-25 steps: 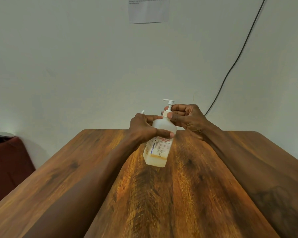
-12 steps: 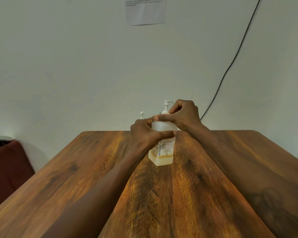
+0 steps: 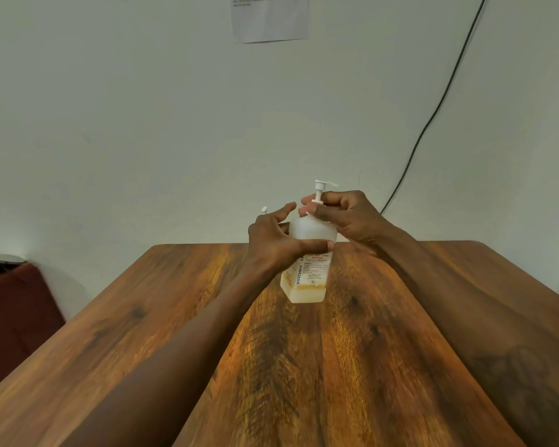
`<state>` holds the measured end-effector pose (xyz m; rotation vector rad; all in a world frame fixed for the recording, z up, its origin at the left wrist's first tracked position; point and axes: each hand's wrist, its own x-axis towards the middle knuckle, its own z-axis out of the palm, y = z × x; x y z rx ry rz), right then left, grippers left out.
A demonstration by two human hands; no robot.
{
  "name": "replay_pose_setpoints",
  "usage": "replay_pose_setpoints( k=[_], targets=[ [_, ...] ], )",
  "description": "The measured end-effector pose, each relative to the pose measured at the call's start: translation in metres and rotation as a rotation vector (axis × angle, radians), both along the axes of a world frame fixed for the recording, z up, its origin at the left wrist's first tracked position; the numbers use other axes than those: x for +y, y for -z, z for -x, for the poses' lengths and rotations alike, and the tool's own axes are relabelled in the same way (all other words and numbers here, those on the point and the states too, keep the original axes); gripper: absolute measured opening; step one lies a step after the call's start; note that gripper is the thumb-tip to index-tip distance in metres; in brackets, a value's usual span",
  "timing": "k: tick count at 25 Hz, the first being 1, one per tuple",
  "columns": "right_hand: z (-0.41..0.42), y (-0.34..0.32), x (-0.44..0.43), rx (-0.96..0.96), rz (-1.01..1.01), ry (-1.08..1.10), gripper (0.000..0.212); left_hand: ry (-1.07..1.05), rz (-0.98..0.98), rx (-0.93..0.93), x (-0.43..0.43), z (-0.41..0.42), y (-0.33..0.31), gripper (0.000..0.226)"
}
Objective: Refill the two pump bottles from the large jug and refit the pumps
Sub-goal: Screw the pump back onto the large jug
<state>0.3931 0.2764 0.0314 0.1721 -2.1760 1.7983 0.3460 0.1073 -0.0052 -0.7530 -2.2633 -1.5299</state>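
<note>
A translucent pump bottle (image 3: 307, 279) with a red and blue label stands on the wooden table (image 3: 304, 366); a thin layer of yellowish liquid lies at its bottom. My left hand (image 3: 275, 243) grips the bottle's upper body, thumb across the front. My right hand (image 3: 346, 217) pinches the white pump's collar at the neck, and the pump (image 3: 320, 190) head sticks up above my fingers. Behind my left hand, only the white tip of a second pump (image 3: 264, 209) shows. No jug is in view.
The table's far edge meets a pale wall. A black cable (image 3: 433, 117) runs down the wall at the right. A sheet of paper (image 3: 270, 17) hangs high on the wall. A dark red seat (image 3: 10, 314) stands left of the table.
My right hand has shifted its hold round the pump collar, and its fingers now sit lower, baring more of the pump stem. The bottle, tilted a second ago, stands more upright.
</note>
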Motion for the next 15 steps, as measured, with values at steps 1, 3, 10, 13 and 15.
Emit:
replay_pose_setpoints(
  k=[1, 3, 10, 13, 15],
  targets=[
    [-0.001, -0.001, -0.006, 0.031, -0.069, 0.145, 0.036, -0.033, 0.006, 0.022, 0.003, -0.002, 0.000, 0.102],
    [0.003, -0.003, -0.018, 0.097, -0.200, 0.439, 0.043, -0.081, -0.017, 0.067, 0.008, -0.007, 0.002, 0.086],
    [0.005, -0.003, -0.018, 0.005, -0.130, 0.238, 0.041, -0.102, -0.017, 0.092, 0.008, -0.001, 0.010, 0.110],
    [0.006, 0.000, -0.004, -0.001, 0.094, -0.030, 0.026, -0.072, -0.003, 0.078, 0.005, 0.005, 0.010, 0.117],
    [0.004, 0.003, -0.002, 0.060, -0.012, 0.131, 0.028, -0.059, 0.018, 0.103, 0.006, 0.005, 0.010, 0.102]
  ],
)
